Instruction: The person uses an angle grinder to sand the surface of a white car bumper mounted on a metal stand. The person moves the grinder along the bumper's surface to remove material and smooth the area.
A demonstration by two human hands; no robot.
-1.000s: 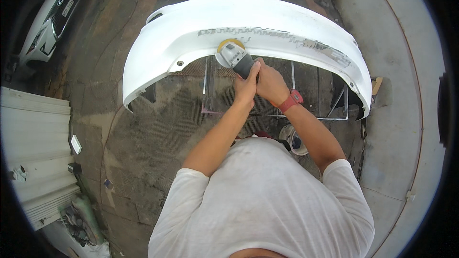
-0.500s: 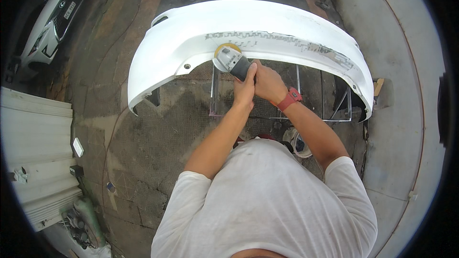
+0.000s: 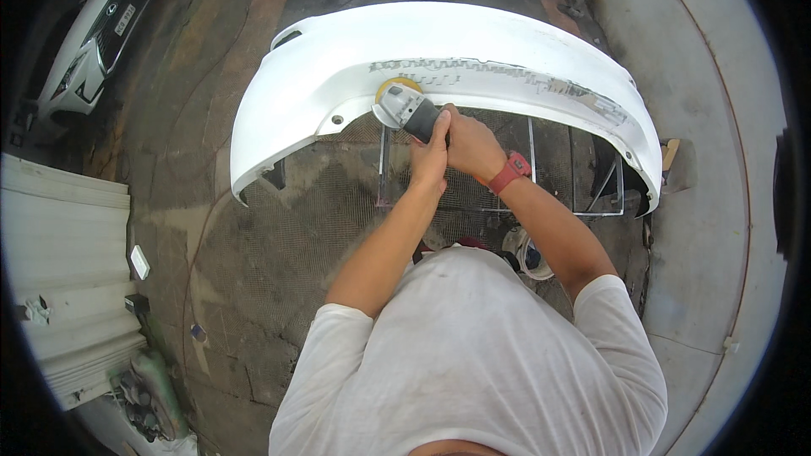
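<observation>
Tool (image 3: pixel 407 108), pale head and dark grip, lies just ahead of your fingers, the grip's rear end within them. Both hands engaged: left hand (image 3: pixel 429 154) closed about the grip from the left and below, right hand (image 3: pixel 475 145) closed over its rear end from the right; undersides hidden, so finger-by-finger contact cannot be told. Long axis runs obliquely, from your fingers forward and to the left, ending in a yellow disc (image 3: pixel 395 83). Your left hand sits slightly nearer that disc. White bumper (image 3: pixel 308 67) lies beyond your fingers, its length crosswise and curving back toward you at both ends. Disc overlaps the bumper's near face in this view; whether it presses there, cannot tell. Grey scuffed band (image 3: pixel 473 65) lies ahead and to the right of the disc. Metal frame (image 3: pixel 532 148) stands right of your fingers, below the bumper.
</observation>
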